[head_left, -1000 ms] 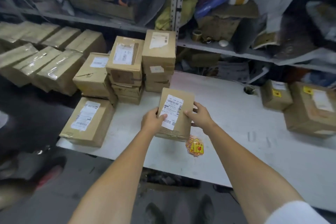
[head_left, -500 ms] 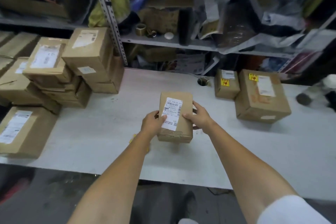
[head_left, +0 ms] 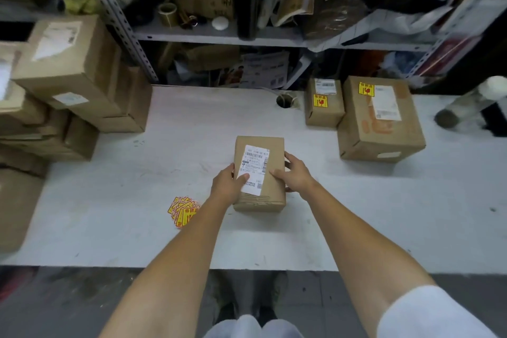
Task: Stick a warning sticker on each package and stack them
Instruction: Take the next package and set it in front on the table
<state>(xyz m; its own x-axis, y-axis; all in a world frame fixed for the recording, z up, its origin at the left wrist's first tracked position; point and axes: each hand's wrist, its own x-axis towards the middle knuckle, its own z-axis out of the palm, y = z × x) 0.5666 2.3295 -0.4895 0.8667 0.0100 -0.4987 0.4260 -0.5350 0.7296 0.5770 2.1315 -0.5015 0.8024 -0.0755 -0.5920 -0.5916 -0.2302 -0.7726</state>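
Brown cardboard fills both hands: the package sits at the middle of the white table, and the person's grip is clamped on it from either side. The left hand presses the package's left edge with its thumb lying over the lower corner of the white shipping label. The right hand wraps the right edge, thumb on the top face and fingers down the side. The package's base appears to rest on the table, its long axis running from 6 to 12 o'clock. No yellow sticker shows on its top face.

At about 8 o'clock from the package, near the left forearm, a loose pile of yellow-and-red warning stickers lies flat on the table. At 1 to 2 o'clock, well apart from the hands, stand two boxes that already carry yellow stickers: a small box and, touching its right side, a larger box. At 9 to 10 o'clock a stack of unlabelled cartons crowds the table's left end. A round cable hole opens in the table at 12 o'clock, and behind it a metal shelf holds a tape roll and assorted clutter.
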